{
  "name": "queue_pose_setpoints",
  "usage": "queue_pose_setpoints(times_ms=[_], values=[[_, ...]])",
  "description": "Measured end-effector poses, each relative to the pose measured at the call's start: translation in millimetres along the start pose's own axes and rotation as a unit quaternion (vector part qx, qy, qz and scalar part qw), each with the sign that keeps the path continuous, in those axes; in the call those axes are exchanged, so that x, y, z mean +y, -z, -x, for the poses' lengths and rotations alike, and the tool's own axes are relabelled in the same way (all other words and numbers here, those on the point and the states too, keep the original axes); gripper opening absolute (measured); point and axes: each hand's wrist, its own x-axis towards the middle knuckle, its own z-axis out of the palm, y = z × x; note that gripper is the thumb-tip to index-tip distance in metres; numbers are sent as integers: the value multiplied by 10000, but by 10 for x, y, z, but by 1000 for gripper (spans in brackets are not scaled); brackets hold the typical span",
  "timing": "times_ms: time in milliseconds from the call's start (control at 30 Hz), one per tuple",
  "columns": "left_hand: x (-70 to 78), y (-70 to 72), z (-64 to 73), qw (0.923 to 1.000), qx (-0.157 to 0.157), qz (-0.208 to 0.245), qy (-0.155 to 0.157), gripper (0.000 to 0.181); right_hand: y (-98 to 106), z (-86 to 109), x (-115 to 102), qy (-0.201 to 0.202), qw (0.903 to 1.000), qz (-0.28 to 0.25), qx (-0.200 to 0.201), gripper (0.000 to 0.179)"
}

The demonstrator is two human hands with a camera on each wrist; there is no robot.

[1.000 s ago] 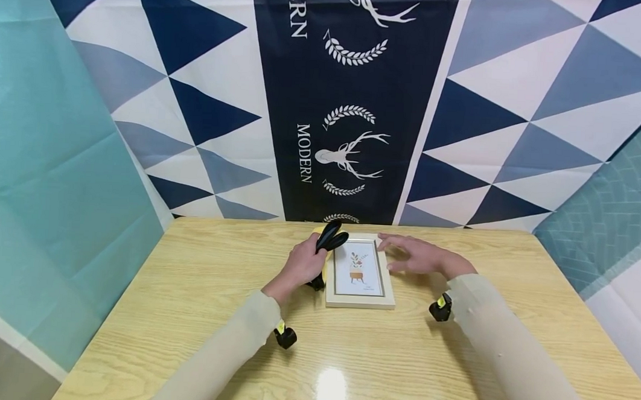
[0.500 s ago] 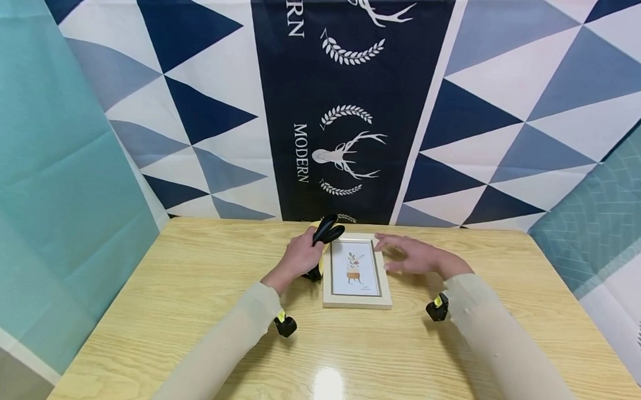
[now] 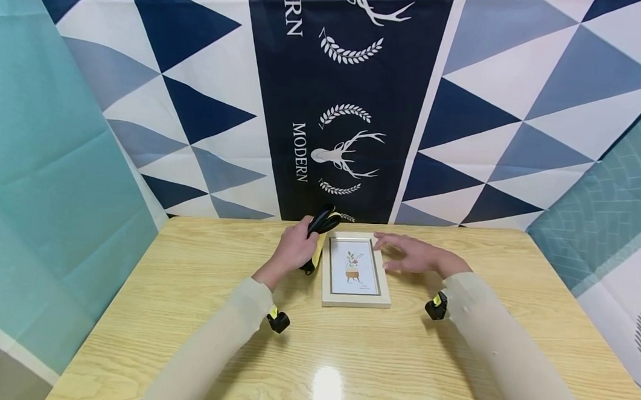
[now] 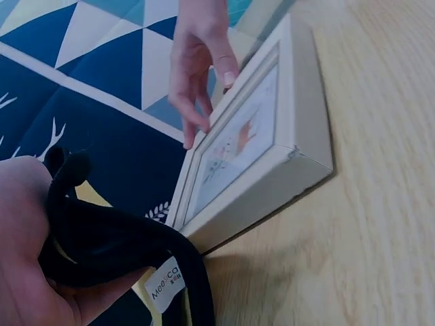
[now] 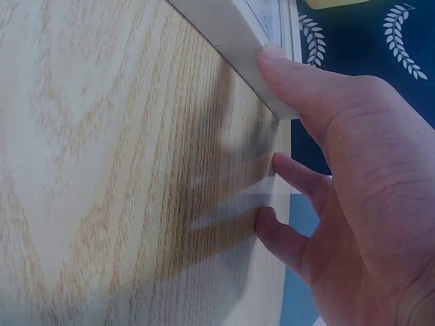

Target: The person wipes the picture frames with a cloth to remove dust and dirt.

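My left hand (image 3: 294, 245) grips a soft black thing with yellow parts (image 3: 325, 222). In the left wrist view, black loops of this fabric thing (image 4: 109, 238) bulge from my fist, and a white label (image 4: 165, 285) shows; its kind is unclear. Just right of it lies a cream picture frame (image 3: 356, 300), face up, with a plant drawing inside. My right hand (image 3: 412, 256) rests by the frame's upper right edge, fingers loosely bent. Its thumb (image 5: 272, 54) touches the frame's side in the right wrist view, while other fingers reach down near the tabletop.
The wooden table (image 3: 226, 340) runs back to a patterned wall hanging (image 3: 345, 135) with deer heads and triangles. A teal sheet (image 3: 55, 180) borders the left side. Small black cameras sit on both wrists, the left camera (image 3: 278, 320) close above the table.
My left hand has shifted left and slightly back with the black-and-yellow thing, leaving the frame's left edge more exposed. The frame and my right hand have stayed nearly still.
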Motion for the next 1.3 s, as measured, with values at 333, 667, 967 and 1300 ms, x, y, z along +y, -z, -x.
queue_pose_setpoints(times_ms=[333,667,967,1300], values=[[109,70,277,9950,-45,-687,-728,42,8,-8,-21,-30,10000,-66,12,39],[88,36,687,9757,-209,-1352,-1710,41,10,20,-52,63,9999,-143,8,40],[53,50,963,9555,-398,-1793,-2309,40,11,37,-48,106,9997,-197,56,39],[-65,14,1117,9276,-703,-2343,-2824,45,0,28,-43,-8,9999,-96,33,41]])
